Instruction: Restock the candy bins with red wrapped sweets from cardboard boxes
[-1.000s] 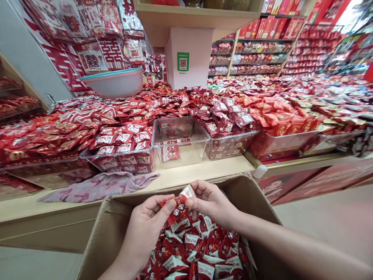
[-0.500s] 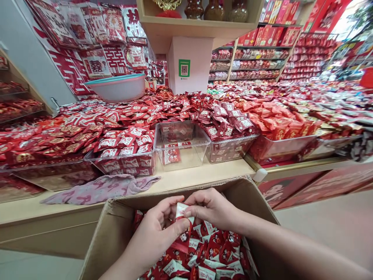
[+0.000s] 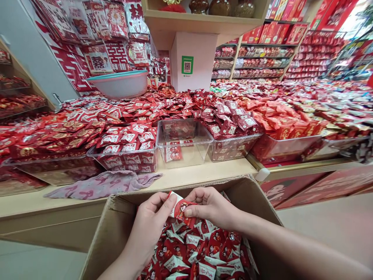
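Observation:
Between both hands is a small red and white candy packet point(image 3: 181, 209) with a cartoon figure printed on it. My left hand point(image 3: 157, 214) pinches its upper left, white end between thumb and fingers. The lower right side of the packet is gripped by my right hand point(image 3: 211, 208), its thumb on the front and its other fingers curled behind. Both hands are over an open cardboard box point(image 3: 100, 233), below whose rim lie many similar red and white packets point(image 3: 201, 249). Part of that pile is hidden by my left hand and forearm.
Beyond the box, a counter point(image 3: 186, 173) carries a clear plastic bin point(image 3: 189, 155) holding a few packets. Full candy bins point(image 3: 125, 157) stand beside it. A purple patterned cloth point(image 3: 105, 184) lies at the counter's edge; a white basin point(image 3: 119, 85) rests farther back.
The packet has been turned from upright to a slant, so its printed face shows more. My left hand has shifted slightly up and left, its thumb now on the white end.

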A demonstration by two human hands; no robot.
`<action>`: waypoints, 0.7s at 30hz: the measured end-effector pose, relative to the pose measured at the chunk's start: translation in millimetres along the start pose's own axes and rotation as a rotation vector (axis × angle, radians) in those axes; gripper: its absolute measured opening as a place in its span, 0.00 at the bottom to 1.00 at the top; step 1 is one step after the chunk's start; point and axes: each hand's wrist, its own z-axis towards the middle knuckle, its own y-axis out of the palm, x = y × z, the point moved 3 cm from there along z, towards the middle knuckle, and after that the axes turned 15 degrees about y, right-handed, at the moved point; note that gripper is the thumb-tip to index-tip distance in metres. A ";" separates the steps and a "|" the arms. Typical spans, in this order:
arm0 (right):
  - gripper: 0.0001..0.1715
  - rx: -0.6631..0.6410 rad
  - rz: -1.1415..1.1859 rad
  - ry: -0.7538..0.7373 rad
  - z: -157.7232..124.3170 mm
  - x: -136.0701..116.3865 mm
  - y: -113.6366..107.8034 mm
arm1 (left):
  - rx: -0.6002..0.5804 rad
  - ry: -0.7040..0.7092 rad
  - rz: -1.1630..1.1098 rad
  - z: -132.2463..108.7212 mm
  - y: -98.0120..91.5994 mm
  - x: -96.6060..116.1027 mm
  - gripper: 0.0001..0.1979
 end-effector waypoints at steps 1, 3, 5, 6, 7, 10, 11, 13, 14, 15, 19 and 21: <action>0.21 0.004 0.007 -0.003 -1.1 -0.1 -0.3 | -0.007 -0.006 -0.016 -0.1 -0.5 -0.1 0.14; 0.20 0.006 -0.010 -0.014 -4.9 -5.0 -1.3 | -0.009 0.000 -0.056 0.7 -3.3 1.3 0.13; 0.19 0.051 -0.098 -0.080 -10.3 -22.7 -5.4 | 0.016 0.057 -0.061 3.9 -10.3 5.6 0.14; 0.17 0.101 -0.169 -0.146 -12.9 -37.9 -9.1 | 0.040 0.117 -0.033 6.4 -15.7 9.2 0.15; 0.15 0.170 -0.245 -0.231 -14.7 -56.9 -14.1 | 0.072 0.190 0.018 9.3 -22.2 13.3 0.15; 0.11 0.400 -0.439 -0.478 -6.4 -122.7 -34.2 | 0.155 0.378 0.247 19.2 -42.6 24.0 0.13; 0.09 0.470 -0.482 -0.507 3.3 -142.0 -42.3 | 0.160 0.406 0.317 22.8 -48.0 25.7 0.13; 0.07 0.544 -0.611 -0.418 33.7 -168.3 -57.4 | 0.127 0.403 0.424 30.0 -55.7 25.2 0.13; 0.06 0.554 -0.689 -0.312 52.2 -174.4 -63.9 | 0.102 0.385 0.459 33.2 -58.3 23.7 0.13; 0.05 0.542 -0.763 -0.181 70.9 -175.9 -69.2 | 0.083 0.365 0.483 35.8 -60.4 21.9 0.14; 0.10 0.421 -0.864 0.127 127.7 -160.0 -73.5 | 0.063 0.330 0.524 39.8 -66.4 15.8 0.15; 0.12 0.353 -0.834 0.129 142.7 -150.7 -68.3 | 0.029 0.350 0.572 39.2 -67.0 15.0 0.15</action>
